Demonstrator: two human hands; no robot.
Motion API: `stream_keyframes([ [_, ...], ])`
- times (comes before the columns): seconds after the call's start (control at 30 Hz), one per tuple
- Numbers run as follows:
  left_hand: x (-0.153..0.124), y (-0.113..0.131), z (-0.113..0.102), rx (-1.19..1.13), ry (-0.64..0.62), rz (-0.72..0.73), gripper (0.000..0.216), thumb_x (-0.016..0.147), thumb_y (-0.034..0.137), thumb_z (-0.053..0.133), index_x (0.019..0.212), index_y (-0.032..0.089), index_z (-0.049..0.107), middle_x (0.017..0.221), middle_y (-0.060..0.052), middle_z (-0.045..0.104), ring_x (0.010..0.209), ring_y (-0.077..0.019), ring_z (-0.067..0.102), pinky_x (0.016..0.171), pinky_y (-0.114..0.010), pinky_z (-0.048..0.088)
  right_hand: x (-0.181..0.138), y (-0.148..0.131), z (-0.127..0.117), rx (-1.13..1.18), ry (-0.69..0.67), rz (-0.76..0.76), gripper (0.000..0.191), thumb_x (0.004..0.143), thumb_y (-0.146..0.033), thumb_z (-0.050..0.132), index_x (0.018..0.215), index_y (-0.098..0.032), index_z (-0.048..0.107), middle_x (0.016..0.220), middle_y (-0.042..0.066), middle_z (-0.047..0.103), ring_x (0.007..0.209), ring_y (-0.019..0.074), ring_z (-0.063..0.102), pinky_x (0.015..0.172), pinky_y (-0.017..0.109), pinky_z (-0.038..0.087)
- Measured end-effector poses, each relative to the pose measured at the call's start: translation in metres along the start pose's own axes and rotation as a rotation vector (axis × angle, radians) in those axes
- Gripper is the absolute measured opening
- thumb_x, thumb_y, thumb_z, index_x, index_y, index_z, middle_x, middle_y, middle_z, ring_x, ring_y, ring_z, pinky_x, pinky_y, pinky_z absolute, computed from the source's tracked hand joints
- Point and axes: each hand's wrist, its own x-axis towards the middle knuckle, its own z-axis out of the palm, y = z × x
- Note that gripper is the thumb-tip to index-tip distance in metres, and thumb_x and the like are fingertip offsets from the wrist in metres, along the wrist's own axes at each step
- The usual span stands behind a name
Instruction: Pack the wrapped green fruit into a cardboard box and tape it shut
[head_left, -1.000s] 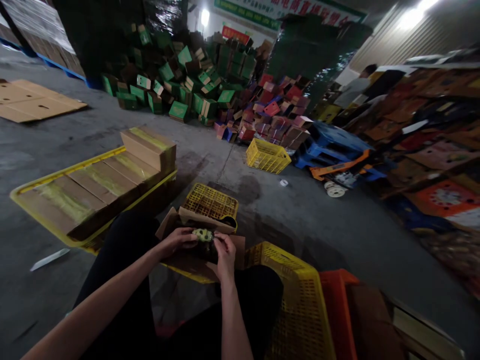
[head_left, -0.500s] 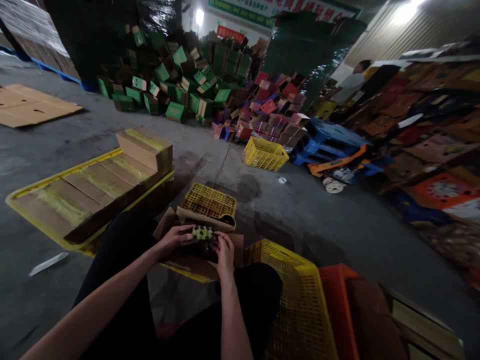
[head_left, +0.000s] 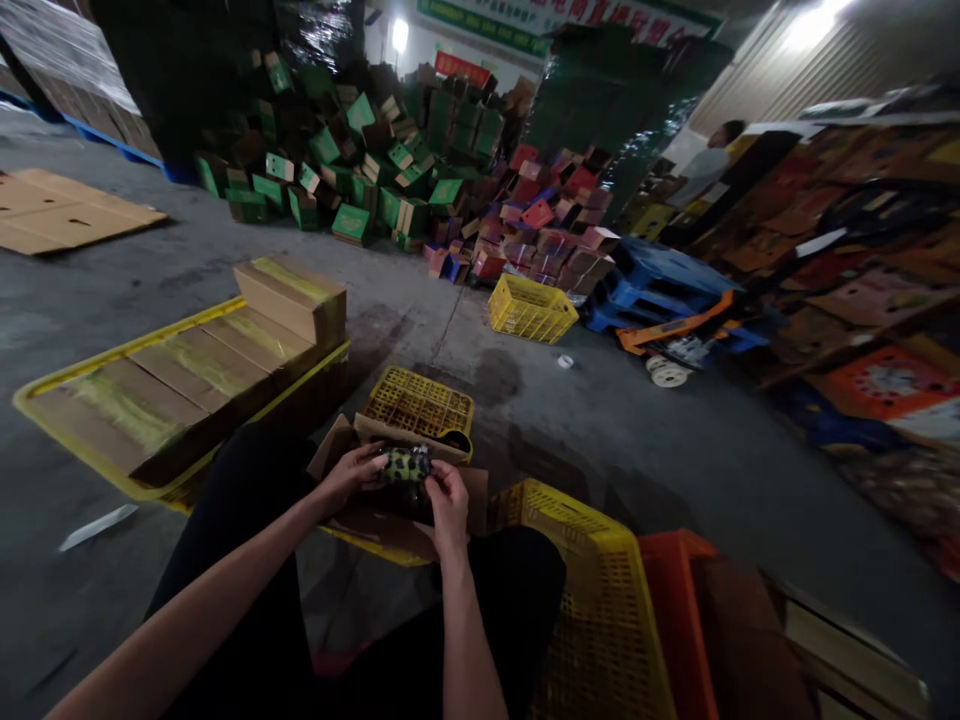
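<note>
A small green packet with dark spots and a shiny, film-like wrap (head_left: 406, 464) is held between both hands over an open cardboard box (head_left: 476, 497). My left hand (head_left: 351, 476) grips its left end with thumb and fingers. At the right end, the fingers of my right hand (head_left: 448, 492) are closed on it. Beneath the packet the box's inside is dark, and its contents are hard to make out. The box sits between my knees, its flaps folded outward, on a yellow crate (head_left: 418, 398) with a lattice surface.
Taped cartons (head_left: 202, 362) fill a long yellow crate at my left. On my right stand another yellow crate (head_left: 600, 530) and an orange crate (head_left: 671, 545). Farther off are piled green boxes (head_left: 351, 222), a small yellow crate (head_left: 532, 307), a pallet jack (head_left: 675, 325) and a person (head_left: 705, 170).
The packet has turned a little in my fingers, and more shiny film shows along its top. Both hands stay over the box, with slight finger shifts.
</note>
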Motion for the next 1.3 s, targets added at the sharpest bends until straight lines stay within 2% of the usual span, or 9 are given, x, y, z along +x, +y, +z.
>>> stream_keyframes([
  [0.1, 0.004, -0.003, -0.005, 0.024, -0.022, -0.003, 0.059, 0.069, 0.046, 0.085, 0.118, 0.015, 0.069, 0.118, -0.014, 0.07, 0.105, -0.0287, 0.067, 0.087, -0.036, 0.054, -0.002, -0.004, 0.003, 0.005, -0.015, 0.008, 0.039, 0.074, -0.031, 0.068, 0.112, -0.022, 0.069, 0.094, 0.004, 0.073, 0.09, 0.0224, 0.067, 0.081, 0.034, 0.054],
  [0.23, 0.004, 0.0, -0.006, 0.008, -0.013, 0.03, 0.049, 0.067, 0.04, 0.087, 0.108, 0.016, 0.072, 0.11, -0.011, 0.073, 0.099, -0.0254, 0.069, 0.088, -0.035, 0.053, -0.003, -0.006, 0.003, 0.049, -0.098, 0.015, 0.041, 0.079, -0.041, 0.067, 0.116, -0.024, 0.07, 0.113, 0.006, 0.073, 0.102, 0.0247, 0.067, 0.086, 0.036, 0.054],
  [0.33, 0.002, 0.003, -0.004, 0.013, -0.03, 0.074, 0.05, 0.063, 0.033, 0.09, 0.106, 0.017, 0.072, 0.107, -0.008, 0.073, 0.096, -0.0235, 0.069, 0.089, -0.034, 0.052, -0.002, -0.005, 0.002, -0.006, -0.142, 0.0, 0.039, 0.079, -0.047, 0.068, 0.11, -0.023, 0.074, 0.109, 0.006, 0.075, 0.099, 0.0257, 0.068, 0.085, 0.036, 0.054],
  [0.47, 0.0, 0.003, -0.002, 0.007, -0.044, 0.058, 0.053, 0.062, 0.032, 0.091, 0.109, 0.019, 0.07, 0.111, -0.008, 0.071, 0.099, -0.0245, 0.069, 0.089, -0.037, 0.053, -0.002, -0.005, -0.002, -0.126, -0.065, -0.002, 0.031, 0.076, -0.047, 0.071, 0.093, -0.022, 0.078, 0.092, 0.004, 0.077, 0.086, 0.0243, 0.068, 0.079, 0.033, 0.053],
  [0.6, 0.0, 0.004, 0.001, -0.017, -0.016, 0.053, 0.052, 0.065, 0.033, 0.089, 0.111, 0.02, 0.068, 0.112, -0.008, 0.071, 0.101, -0.026, 0.068, 0.089, -0.041, 0.054, -0.003, -0.007, -0.003, -0.137, -0.028, -0.012, 0.028, 0.077, -0.046, 0.071, 0.091, -0.022, 0.077, 0.091, 0.003, 0.076, 0.086, 0.0239, 0.067, 0.078, 0.032, 0.051],
  [0.73, 0.0, 0.004, 0.002, 0.015, -0.013, 0.066, 0.05, 0.063, 0.034, 0.09, 0.106, 0.018, 0.069, 0.11, -0.009, 0.071, 0.101, -0.0262, 0.068, 0.088, -0.039, 0.054, -0.004, -0.009, -0.001, -0.139, 0.005, -0.029, 0.027, 0.075, -0.045, 0.071, 0.086, -0.021, 0.076, 0.087, 0.003, 0.075, 0.084, 0.0233, 0.065, 0.074, 0.03, 0.05],
  [0.87, -0.001, 0.005, 0.002, 0.005, -0.012, 0.085, 0.049, 0.062, 0.031, 0.091, 0.103, 0.017, 0.068, 0.106, -0.007, 0.07, 0.094, -0.0226, 0.068, 0.085, -0.035, 0.055, -0.005, -0.008, 0.001, -0.103, 0.027, -0.003, 0.027, 0.076, -0.045, 0.07, 0.088, -0.021, 0.074, 0.087, 0.002, 0.074, 0.083, 0.022, 0.063, 0.073, 0.028, 0.048],
  [1.1, 0.0, 0.005, 0.002, 0.047, -0.033, 0.138, 0.037, 0.062, 0.031, 0.09, 0.089, 0.017, 0.069, 0.086, -0.001, 0.068, 0.078, -0.016, 0.065, 0.079, -0.03, 0.054, -0.003, -0.001, 0.001, -0.017, 0.006, 0.031, 0.029, 0.077, -0.041, 0.068, 0.097, -0.021, 0.072, 0.093, 0.002, 0.073, 0.086, 0.0211, 0.064, 0.078, 0.029, 0.049],
  [1.3, -0.002, 0.006, 0.001, 0.066, -0.017, 0.118, 0.04, 0.063, 0.036, 0.089, 0.094, 0.017, 0.072, 0.087, -0.002, 0.069, 0.081, -0.019, 0.067, 0.081, -0.036, 0.055, 0.0, 0.002, 0.001, -0.046, -0.026, 0.023, 0.028, 0.077, -0.043, 0.068, 0.096, -0.023, 0.072, 0.097, 0.002, 0.074, 0.091, 0.0219, 0.065, 0.082, 0.031, 0.05],
])
